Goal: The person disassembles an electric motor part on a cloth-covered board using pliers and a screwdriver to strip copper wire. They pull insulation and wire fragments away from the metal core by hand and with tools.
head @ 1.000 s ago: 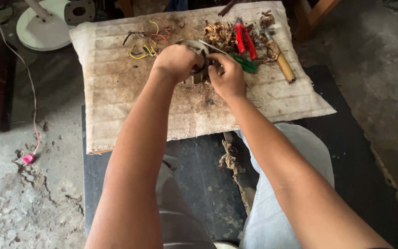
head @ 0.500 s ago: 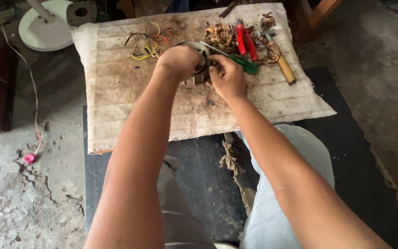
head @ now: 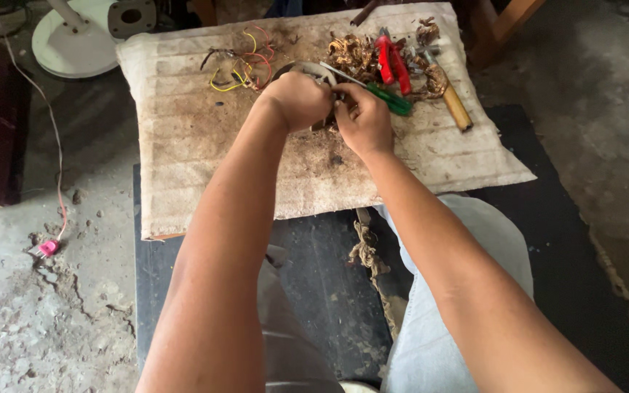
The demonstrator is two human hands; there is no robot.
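Two hands, L [head: 298, 98] & R [head: 362, 120], clamped together on grey metal ring part [head: 307, 70] nr cloth-covered board's [head: 183, 167] far edge; green-handled screwdriver [head: 373, 91] slants right of R.

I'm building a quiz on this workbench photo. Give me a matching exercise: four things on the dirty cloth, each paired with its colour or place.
Things:
1. pliers with plastic grips
2. screwdriver with plastic handle
3. hammer with wooden handle
4. loose tangle of thin wires

Descriptions:
A. green, beside the right hand
B. yellow and red, beyond the left hand
C. red
D. farthest right on the cloth

Pairs: 1-C, 2-A, 3-D, 4-B
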